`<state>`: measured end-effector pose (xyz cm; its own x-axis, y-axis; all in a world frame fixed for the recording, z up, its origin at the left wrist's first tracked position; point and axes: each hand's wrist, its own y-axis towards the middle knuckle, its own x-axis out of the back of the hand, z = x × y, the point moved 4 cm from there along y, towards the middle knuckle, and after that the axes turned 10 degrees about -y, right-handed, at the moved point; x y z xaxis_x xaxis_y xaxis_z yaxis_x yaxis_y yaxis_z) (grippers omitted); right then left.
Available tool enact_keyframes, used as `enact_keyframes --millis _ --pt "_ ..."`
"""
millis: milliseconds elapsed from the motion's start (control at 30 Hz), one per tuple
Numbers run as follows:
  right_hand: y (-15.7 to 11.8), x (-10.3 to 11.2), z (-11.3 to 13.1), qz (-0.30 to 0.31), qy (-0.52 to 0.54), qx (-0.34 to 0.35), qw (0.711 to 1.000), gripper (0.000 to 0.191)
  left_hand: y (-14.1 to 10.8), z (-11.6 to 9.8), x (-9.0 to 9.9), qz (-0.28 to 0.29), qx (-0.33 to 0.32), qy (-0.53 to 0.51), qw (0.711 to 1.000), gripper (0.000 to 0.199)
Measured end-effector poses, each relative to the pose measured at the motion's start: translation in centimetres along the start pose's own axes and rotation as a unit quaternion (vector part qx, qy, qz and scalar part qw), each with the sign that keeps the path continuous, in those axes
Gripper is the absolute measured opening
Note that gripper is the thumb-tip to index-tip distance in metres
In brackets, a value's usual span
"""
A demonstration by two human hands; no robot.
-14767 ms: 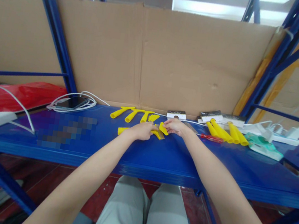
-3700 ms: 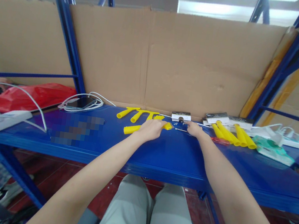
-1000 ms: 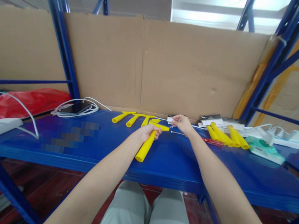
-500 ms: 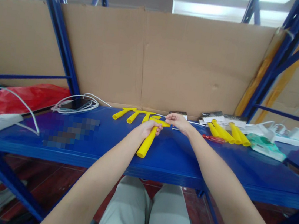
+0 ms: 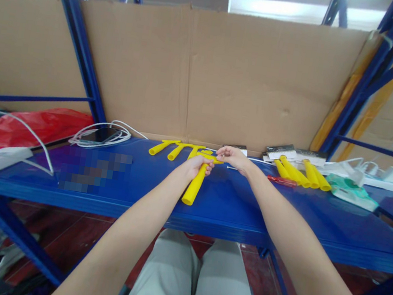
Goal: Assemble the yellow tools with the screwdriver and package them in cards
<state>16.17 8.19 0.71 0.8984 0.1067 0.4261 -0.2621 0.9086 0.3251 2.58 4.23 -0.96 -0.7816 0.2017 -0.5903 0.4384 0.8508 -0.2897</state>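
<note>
One yellow handle [image 5: 195,187], six o'clock from the left hand [image 5: 195,166] clasping it, seems unfinished; the right hand [image 5: 235,158] is at its far end, grip unclear. Other handles [image 5: 160,147], ten o'clock: whether done, unclear.

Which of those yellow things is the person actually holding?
The yellow piece gripped by the left hand: its round, tube-like end comes nearest the front edge of the blue table, while the other yellow pieces lie farther back.

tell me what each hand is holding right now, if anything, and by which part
The left hand grips a yellow T-shaped piece where handle meets crossbar. The right hand is at the crossbar's right end; whether it holds anything cannot be told.
</note>
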Motion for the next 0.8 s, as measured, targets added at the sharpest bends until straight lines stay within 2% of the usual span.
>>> enact_keyframes --millis 133,500,800 --pt "-0.1 -0.1 0.1 -0.001 -0.003 -0.01 1.0 0.019 -0.4 0.0 -0.3 -0.021 -0.002 0.029 0.999 0.022" --pt "-0.2 0.0 0.2 -0.003 0.003 -0.037 0.999 0.022 0.2 0.0 0.0 -0.016 0.01 0.021 1.0 0.021" --pt "-0.1 -0.3 0.4 -0.026 -0.051 -0.063 0.996 0.024 0.7 0.0 0.3 -0.019 0.014 0.026 0.999 0.017"
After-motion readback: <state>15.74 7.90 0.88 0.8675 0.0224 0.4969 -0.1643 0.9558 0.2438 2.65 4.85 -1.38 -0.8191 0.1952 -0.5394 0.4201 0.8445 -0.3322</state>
